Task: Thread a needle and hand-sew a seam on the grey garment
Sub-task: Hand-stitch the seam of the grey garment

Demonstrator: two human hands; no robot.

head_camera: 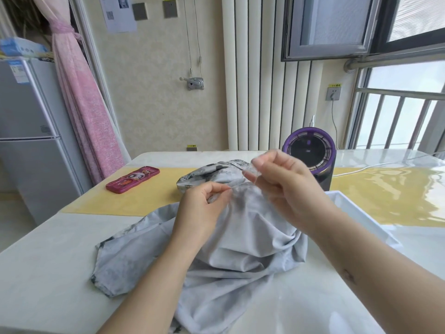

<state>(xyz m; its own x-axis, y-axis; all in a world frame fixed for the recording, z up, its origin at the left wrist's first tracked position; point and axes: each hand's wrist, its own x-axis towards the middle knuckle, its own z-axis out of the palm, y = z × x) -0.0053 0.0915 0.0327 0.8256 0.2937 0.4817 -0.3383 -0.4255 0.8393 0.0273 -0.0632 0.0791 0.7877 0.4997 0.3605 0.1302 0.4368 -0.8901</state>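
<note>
The grey garment point(240, 249) lies bunched in a heap on the white table point(48, 273), raised between my hands. My left hand point(202, 208) pinches a fold of the cloth between thumb and fingers near the top of the heap. Just right of it and slightly higher, my right hand point(277, 179) has its fingers curled, its thumb and forefinger pinched together on something small and pale. The blur hides whether that is a needle or thread. No needle or thread shows clearly.
A pink pencil case point(133, 179) lies on the yellow table runner point(101, 201) at the left. A purple and black round device point(309, 153) stands behind my right hand, its white cable trailing right. A white tray point(361, 213) sits under my right forearm.
</note>
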